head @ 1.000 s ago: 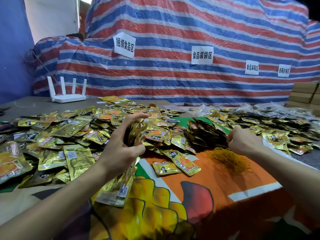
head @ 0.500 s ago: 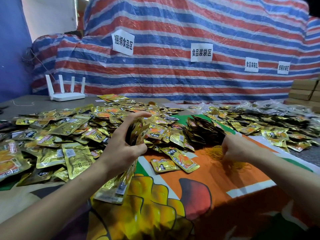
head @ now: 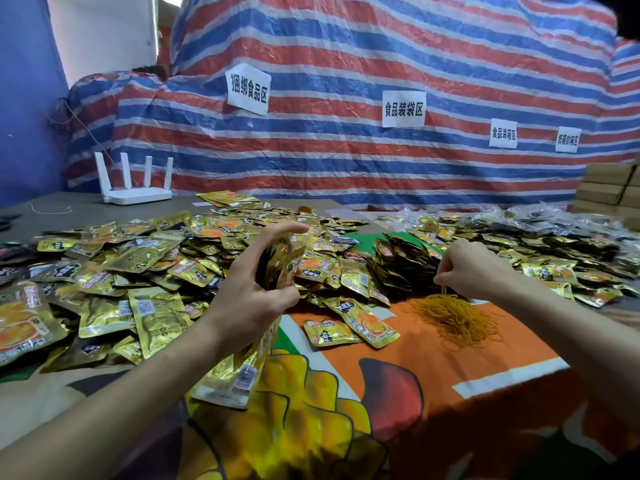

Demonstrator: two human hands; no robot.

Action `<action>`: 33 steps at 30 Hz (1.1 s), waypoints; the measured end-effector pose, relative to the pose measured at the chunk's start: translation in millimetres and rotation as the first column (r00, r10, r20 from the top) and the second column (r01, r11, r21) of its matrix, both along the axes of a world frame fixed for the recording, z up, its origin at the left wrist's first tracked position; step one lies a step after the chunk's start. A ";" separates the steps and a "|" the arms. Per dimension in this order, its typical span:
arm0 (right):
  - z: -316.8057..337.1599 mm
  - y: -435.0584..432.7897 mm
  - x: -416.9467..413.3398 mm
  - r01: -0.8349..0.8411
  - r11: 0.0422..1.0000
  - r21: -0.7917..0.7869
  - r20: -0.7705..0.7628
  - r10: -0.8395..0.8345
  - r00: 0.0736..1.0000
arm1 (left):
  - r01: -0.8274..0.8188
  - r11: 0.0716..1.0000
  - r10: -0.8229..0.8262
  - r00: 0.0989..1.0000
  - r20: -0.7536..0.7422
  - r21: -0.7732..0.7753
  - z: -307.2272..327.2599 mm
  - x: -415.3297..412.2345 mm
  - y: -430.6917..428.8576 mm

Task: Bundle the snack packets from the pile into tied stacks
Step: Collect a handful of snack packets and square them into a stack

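My left hand [head: 254, 289] grips a stack of gold snack packets [head: 280, 261] upright above the table, with its lower end [head: 228, 379] hanging below my palm. A wide pile of loose gold packets [head: 131, 265] spreads across the left and middle. My right hand [head: 474, 268] hovers just above a heap of yellow rubber bands [head: 453, 317] and pinches a band pulled up from it. Tied dark-gold stacks [head: 401, 265] lie between my two hands.
A colourful printed cloth [head: 433, 368] covers the near table. More packets and clear bags [head: 554, 237] lie at the right. A white router [head: 136, 192] stands at the back left, cardboard boxes [head: 609, 188] at the far right, and a striped tarp with paper labels [head: 403, 109] behind.
My right hand dipped into the rubber band heap and has risen a little with a band pinched in it. The left hand has kept the stack in the same place.
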State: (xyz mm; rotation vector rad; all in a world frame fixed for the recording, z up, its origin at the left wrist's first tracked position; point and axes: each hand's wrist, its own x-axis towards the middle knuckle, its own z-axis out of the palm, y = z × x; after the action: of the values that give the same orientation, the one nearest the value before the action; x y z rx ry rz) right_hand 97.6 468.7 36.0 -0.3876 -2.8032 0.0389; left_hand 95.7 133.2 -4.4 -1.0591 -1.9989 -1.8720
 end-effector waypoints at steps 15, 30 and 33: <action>4.9 -169.1 -19.3 -0.723 0.350 -0.596 -0.464 0.584 0.666 | 0.015 0.978 -0.142 0.779 0.611 0.208 13.8 -6.8 -30.8; -54.4 -256.0 -73.8 -0.821 0.443 -0.359 -0.517 0.638 0.570 | -0.139 0.990 0.086 0.747 0.660 0.028 -9.0 -45.9 -108.2; -64.9 -264.9 -78.6 -0.837 0.500 -0.223 -0.542 0.650 0.533 | -0.200 0.980 0.173 0.805 0.568 -0.014 -15.7 -50.0 -109.0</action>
State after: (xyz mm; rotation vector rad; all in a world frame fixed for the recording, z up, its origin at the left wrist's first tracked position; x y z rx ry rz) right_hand 19.0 203.9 -29.0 0.7573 -2.2737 0.9016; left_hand 45.6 24.3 -20.1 -0.2690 -2.2273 -2.2918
